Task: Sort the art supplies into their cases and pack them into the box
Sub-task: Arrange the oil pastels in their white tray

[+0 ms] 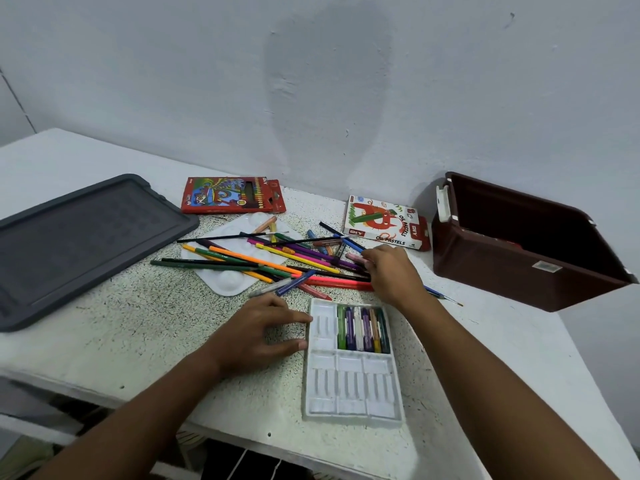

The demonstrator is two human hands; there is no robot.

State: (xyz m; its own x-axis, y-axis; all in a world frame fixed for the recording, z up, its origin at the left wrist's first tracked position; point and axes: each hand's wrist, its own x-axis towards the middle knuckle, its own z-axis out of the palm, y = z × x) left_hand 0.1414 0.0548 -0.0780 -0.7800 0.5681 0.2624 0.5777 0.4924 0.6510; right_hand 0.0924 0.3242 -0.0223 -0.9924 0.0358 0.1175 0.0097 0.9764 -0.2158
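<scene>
White table (104, 341), top speckled with dark flecks, pushed against a pale wall (311, 81) in what looks like a corner. I see one dark grey lid (76, 244) lying flat at far left and one brown box (526, 244) open at far right.

Count: two card cases at the back, one red pencil case (232, 195) and one white pastel case (384, 220) marked "OIL PASTELS". One white paint palette (235, 261) under a loose heap of coloured pencils (277, 258), too tangled for me to number. One white plastic tray (351, 362) near me, with about seven pastels (363, 329) standing side by side in its top right slots; other slots bare. One thin brush (445, 296) just right of my right wrist.

My left hand (256, 337) lies flat, fingers spread, fingertips touching the tray's left edge, holding nothing. My right hand (391, 271) reaches into the heap just beyond the tray, fingers curled onto a pinkish stick (356, 258); I cannot tell whether it is gripped.
</scene>
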